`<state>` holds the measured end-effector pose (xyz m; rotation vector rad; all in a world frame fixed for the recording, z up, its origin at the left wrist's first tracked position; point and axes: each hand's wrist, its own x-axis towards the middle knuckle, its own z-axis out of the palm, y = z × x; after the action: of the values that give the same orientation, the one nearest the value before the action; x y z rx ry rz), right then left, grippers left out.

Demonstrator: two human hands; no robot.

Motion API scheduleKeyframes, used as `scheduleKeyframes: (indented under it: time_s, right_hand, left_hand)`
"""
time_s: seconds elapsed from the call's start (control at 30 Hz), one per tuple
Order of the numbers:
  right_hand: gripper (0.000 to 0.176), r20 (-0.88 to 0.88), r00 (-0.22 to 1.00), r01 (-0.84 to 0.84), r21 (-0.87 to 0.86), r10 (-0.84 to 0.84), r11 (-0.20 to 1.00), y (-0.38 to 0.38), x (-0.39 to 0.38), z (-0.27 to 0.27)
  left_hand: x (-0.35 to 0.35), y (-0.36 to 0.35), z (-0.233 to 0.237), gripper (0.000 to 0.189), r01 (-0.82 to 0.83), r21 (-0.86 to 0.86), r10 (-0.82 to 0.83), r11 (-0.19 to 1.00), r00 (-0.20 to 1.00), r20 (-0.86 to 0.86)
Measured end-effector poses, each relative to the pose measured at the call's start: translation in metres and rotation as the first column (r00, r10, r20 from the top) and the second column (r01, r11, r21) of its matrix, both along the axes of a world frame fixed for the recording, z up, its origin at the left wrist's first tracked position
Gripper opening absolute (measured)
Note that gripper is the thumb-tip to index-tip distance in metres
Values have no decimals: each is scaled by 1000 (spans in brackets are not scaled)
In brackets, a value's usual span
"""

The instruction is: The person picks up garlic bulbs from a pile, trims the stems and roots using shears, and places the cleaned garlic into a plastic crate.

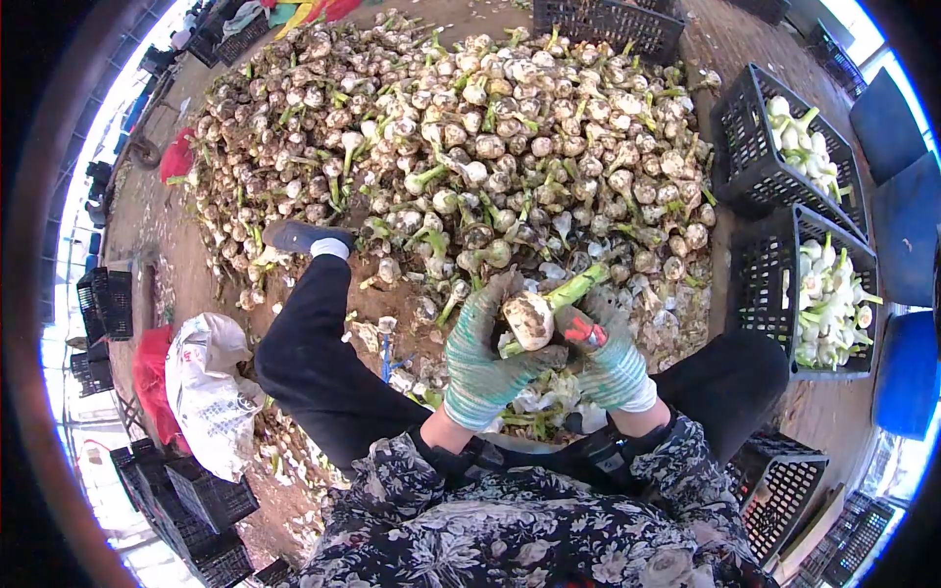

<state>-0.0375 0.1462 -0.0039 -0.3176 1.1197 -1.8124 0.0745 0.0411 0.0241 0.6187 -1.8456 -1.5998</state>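
Observation:
My left hand (480,348), in a soiled white-and-green striped glove, is closed around a garlic bulb (530,321). Brown dirt marks the bulb's outer skin, and its thick green stem (576,285) points up and to the right. Close against the stem's right side is my right hand (610,351), gloved alike and closed on a small red-handled tool (584,331). Most of that tool is hidden by the fingers, so its exact kind does not show. Peeled skins and stem scraps (549,397) lie below the hands, between my legs.
A large heap of unpeeled garlic (441,127) spreads ahead. On the right, two black crates (762,294) hold cleaner white garlic. Blue barrels (902,372) stand beyond them. To the left are a white sack (206,392), a red net bag (152,377) and stacked black crates (211,495).

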Motion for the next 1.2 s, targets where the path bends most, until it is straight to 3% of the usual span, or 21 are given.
scheduleKeyframes:
  time_s: [0.1,0.2,0.27,0.3,0.33,0.4,0.43,0.57,0.63,0.67,0.73,0.8,0.83,0.87,0.93,0.97,1.0,1.03,1.07,1.13,1.2]
  right_hand:
    - [67,80,994,-79,7,78,997,2,-5,4]
    - [58,83,994,-51,-160,65,986,1,-3,12]
    - [48,-121,992,-21,3,21,1000,2,-2,22]
    - [38,-614,775,-21,215,152,976,3,-10,24]
    - [38,-611,777,-19,214,149,977,4,-10,17]
    - [29,-740,672,93,125,30,988,-5,-11,8]
    - [28,-521,850,86,1,-73,996,-6,-8,7]
    - [29,-296,955,48,38,-34,998,-9,-8,16]
    - [30,-387,922,89,144,-26,986,-11,-6,29]
    - [23,-393,916,110,44,-84,993,-12,-2,24]
    - [19,-720,691,63,-35,-68,997,-7,-12,19]
    - [17,-563,812,-207,-35,152,978,-1,-29,26]
    - [22,-237,952,-216,-66,195,974,4,-28,32]
    - [22,-235,952,-215,-68,194,974,6,-27,30]
    - [30,380,915,-116,-83,139,990,7,-23,22]
    - [37,9,990,-144,72,144,987,2,-23,17]
    - [37,8,989,-149,69,149,986,2,-20,16]
    - [45,-30,988,-153,-16,153,988,2,-13,16]
    - [53,-63,986,-157,-99,152,983,1,-7,16]
    - [48,-190,968,-177,-39,166,983,-2,-9,21]
    - [44,-321,907,-181,291,274,940,-8,-30,15]
  left_hand:
    - [0,0,1,81,9,16,-8,1000,999,-47]
    - [-4,6,10,78,-9,-2,9,1000,998,-61]
    - [-4,10,13,72,-58,163,64,985,997,-32]
    - [-4,3,17,53,-62,435,33,898,997,75]
    - [-11,9,17,57,-85,722,91,687,995,30]
    - [-18,0,23,52,-27,906,-36,423,998,47]
    - [-23,0,16,56,-60,888,-35,456,996,85]
    - [-24,4,-17,50,-98,771,50,629,995,86]
    - [-28,11,-13,41,-160,314,172,936,985,-11]
    - [-22,9,-8,42,-99,459,138,883,989,-52]
    - [-10,-7,-1,42,-14,556,-16,831,999,48]
    - [4,-22,3,55,217,743,-223,634,970,-93]
    - [11,-31,4,59,293,826,-316,481,937,-148]
    - [15,-37,4,63,351,883,-396,311,893,-216]
    - [14,-35,-11,73,325,849,-323,416,926,-196]
    - [8,-30,-3,73,199,778,-230,596,971,-72]
    - [2,-26,4,74,59,666,-111,744,993,36]
    - [7,-22,-16,69,100,353,-98,930,995,-23]
    - [7,-18,-12,63,99,152,-109,983,992,58]
    - [12,-21,2,62,102,294,-164,950,967,193]
    - [20,-23,-1,63,177,444,-250,878,962,110]
